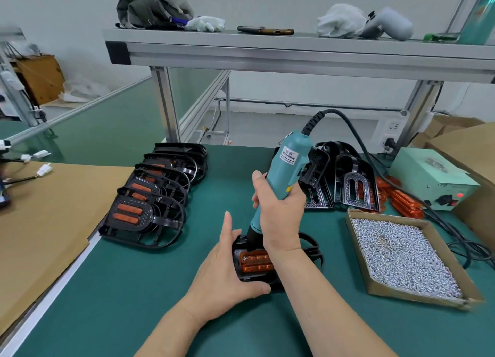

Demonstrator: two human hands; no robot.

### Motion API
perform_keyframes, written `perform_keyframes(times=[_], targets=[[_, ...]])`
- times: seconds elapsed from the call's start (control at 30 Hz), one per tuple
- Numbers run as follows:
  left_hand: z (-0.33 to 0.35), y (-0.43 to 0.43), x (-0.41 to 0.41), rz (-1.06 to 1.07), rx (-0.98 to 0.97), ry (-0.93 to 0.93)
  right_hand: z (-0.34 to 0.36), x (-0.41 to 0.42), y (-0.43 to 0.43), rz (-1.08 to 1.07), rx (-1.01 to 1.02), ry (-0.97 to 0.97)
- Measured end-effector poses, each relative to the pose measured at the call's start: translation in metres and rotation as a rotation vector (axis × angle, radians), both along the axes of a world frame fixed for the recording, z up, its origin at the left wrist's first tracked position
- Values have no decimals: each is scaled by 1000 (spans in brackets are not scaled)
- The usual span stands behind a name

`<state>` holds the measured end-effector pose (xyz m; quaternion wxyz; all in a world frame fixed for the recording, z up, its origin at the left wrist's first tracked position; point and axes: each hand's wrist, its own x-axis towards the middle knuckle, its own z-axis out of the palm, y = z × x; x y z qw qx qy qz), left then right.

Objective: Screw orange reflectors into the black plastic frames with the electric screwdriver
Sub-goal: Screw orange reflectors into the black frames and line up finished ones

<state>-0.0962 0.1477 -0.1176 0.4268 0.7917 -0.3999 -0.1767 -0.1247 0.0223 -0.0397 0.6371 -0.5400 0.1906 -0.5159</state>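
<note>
A black plastic frame (312,252) lies on the green table in front of me with an orange reflector (255,261) set in it. My left hand (227,273) grips the frame's left edge, thumb along its near side, index finger raised. My right hand (278,212) grips the teal electric screwdriver (288,166), held nearly upright. Its black tip (251,238) presses down at the reflector's far end. The bit itself is hidden.
A row of several black frames with reflectors (150,196) lies at the left beside cardboard (45,222). More frames (345,180) and loose orange reflectors (401,198) sit behind. A cardboard tray of screws (401,255) lies at the right, near a power box (431,177). A shelf (294,51) hangs overhead.
</note>
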Motion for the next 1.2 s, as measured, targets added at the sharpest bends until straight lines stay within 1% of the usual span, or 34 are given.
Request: perform_keyframes(times=[0.4, 0.57, 0.7, 0.8, 1.0, 1.1, 1.2], targets=[[2, 1, 0, -12, -28, -18, -5, 5, 6, 47, -34, 58], [-1, -1, 1, -11, -42, -19, -8, 4, 5, 42, -31, 65], [-2, -2, 1, 1, -50, -20, -9, 6, 8, 52, -71, 96], [-1, -1, 0, 2, -42, -14, -8, 6, 9, 43, -55, 105], [-1, -1, 1, -10, -36, -23, -6, -4, 9, 67, -30, 78], [-2, 0, 3, -7, -32, -29, -3, -13, 10, 82, -31, 16], [-3, 1, 4, 10, -13, -22, 9, -22, 5, 54, -24, -56]])
